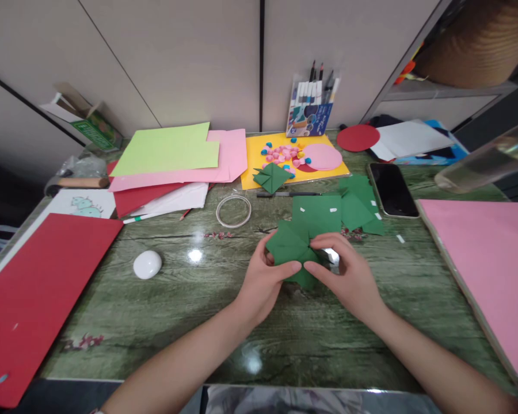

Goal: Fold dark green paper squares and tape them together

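Observation:
A folded green paper piece [288,244] with pointed corners is held just above the table between my two hands. My left hand [265,275] grips its left side, thumb on top and fingers underneath. My right hand [347,270] pinches the right side near the centre fold, its thumb tip close to the left thumb. Just beyond lie a flat green paper square [316,213] with small white strips on it and more folded green paper [357,206]. Farther back, another folded green piece [271,177] rests at the edge of a yellow sheet [251,167].
Pink and lime sheets [168,149] are stacked back left, a red sheet [38,287] front left. A white egg-shaped object [147,264], a wire coil [233,211] and a black pen [285,194] lie around. Rightward are a phone [392,190], a bottle [487,158] and pink paper [487,259].

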Tool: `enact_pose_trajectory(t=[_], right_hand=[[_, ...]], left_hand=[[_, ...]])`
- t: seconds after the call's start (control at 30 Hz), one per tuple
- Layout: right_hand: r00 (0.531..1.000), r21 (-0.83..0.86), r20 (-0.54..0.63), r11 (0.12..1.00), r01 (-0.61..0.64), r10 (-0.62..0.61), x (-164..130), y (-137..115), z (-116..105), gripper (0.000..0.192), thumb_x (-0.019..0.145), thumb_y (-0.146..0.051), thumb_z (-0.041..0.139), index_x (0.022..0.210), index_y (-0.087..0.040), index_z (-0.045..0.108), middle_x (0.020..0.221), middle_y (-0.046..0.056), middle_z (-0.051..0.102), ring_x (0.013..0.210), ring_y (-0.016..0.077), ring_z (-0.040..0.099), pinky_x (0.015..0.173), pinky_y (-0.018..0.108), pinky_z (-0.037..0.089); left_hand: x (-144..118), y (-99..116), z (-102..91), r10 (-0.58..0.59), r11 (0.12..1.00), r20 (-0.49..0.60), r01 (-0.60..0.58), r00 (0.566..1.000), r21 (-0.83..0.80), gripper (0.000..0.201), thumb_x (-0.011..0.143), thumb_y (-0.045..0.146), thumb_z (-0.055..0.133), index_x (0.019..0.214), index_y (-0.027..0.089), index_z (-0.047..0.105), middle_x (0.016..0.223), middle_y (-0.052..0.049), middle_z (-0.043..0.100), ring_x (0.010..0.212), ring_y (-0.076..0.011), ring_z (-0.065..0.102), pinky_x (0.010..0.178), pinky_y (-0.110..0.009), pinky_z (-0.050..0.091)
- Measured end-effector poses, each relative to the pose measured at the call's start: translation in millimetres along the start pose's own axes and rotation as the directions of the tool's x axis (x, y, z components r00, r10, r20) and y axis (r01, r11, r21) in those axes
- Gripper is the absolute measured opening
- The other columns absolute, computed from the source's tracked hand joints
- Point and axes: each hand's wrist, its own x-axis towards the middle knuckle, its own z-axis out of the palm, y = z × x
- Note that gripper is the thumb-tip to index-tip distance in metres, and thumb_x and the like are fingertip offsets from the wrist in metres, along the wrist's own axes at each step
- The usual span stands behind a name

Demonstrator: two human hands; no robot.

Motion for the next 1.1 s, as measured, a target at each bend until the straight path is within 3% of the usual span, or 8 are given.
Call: enact_pose_trajectory(t=[0.13, 0.3, 0.5, 0.97, 1.1], right_hand=[[1.000, -0.057, -0.016, 0.998, 0.011, -0.012, -0.2, -1.8, -1.4, 0.012, 0.076, -0.027, 0.064, 0.086, -0.024, 0.058, 0.090, 0.004, 0.059, 0.090, 0.0196, 0.057, 0.078, 0.037, 0.047], [0.999, -0.119, -0.014, 0.992, 0.047, -0.049, -1.6, -5.9, -0.3, 0.006, 0.077, -0.027, 0.062, 0.080, -0.023, 0.060, 0.086, 0.003, 0.061, 0.088, 0.0208, 0.058, 0.077, 0.039, 0.046], [0.995, -0.162, -0.010, 0.982, 0.097, -0.100, -3.2, -7.5, -1.4, 0.006, 0.077, -0.026, 0.062, 0.082, -0.024, 0.060, 0.085, 0.003, 0.062, 0.086, 0.0210, 0.057, 0.077, 0.041, 0.045], [0.996, -0.147, -0.007, 0.985, 0.092, -0.094, -0.7, -9.0, -5.5, 0.006, 0.076, -0.027, 0.064, 0.079, -0.024, 0.059, 0.083, 0.002, 0.063, 0.085, 0.0206, 0.058, 0.077, 0.040, 0.043], [0.996, -0.159, -0.031, 0.984, 0.075, -0.081, -0.6, -7.3, -6.8, 0.005, 0.076, -0.027, 0.063, 0.078, -0.024, 0.059, 0.083, 0.002, 0.064, 0.085, 0.0208, 0.058, 0.080, 0.042, 0.042]], left_hand=[[0.4, -1.3, -2.3, 0.058, 0.998, -0.042, -0.057, 0.997, 0.026, 0.066, 0.060, 0.014, 0.076, 0.118, 0.022, 0.046, 0.099, -0.004, 0.064, 0.088, -0.0151, 0.060, 0.081, -0.028, 0.046], [-1.2, -3.4, -2.0, 0.162, 0.970, -0.079, -0.144, 0.984, 0.198, 0.067, 0.056, 0.016, 0.078, 0.116, 0.022, 0.049, 0.101, -0.004, 0.064, 0.093, -0.0183, 0.060, 0.082, -0.029, 0.046], [-0.5, -2.0, -4.7, 0.184, 0.930, -0.102, -0.140, 0.978, 0.340, 0.070, 0.054, 0.021, 0.080, 0.117, 0.023, 0.049, 0.094, -0.004, 0.067, 0.084, -0.0194, 0.063, 0.074, -0.030, 0.049], [2.0, -0.1, -5.9, 0.094, 0.970, 0.009, -0.093, 0.996, 0.226, 0.066, 0.059, 0.020, 0.078, 0.117, 0.019, 0.048, 0.098, -0.006, 0.066, 0.085, -0.0169, 0.062, 0.076, -0.027, 0.049], [0.6, 0.3, -3.8, 0.067, 0.975, 0.036, -0.073, 0.997, 0.211, 0.075, 0.059, 0.016, 0.078, 0.124, 0.021, 0.042, 0.104, -0.007, 0.065, 0.089, -0.0174, 0.062, 0.078, -0.029, 0.049]])
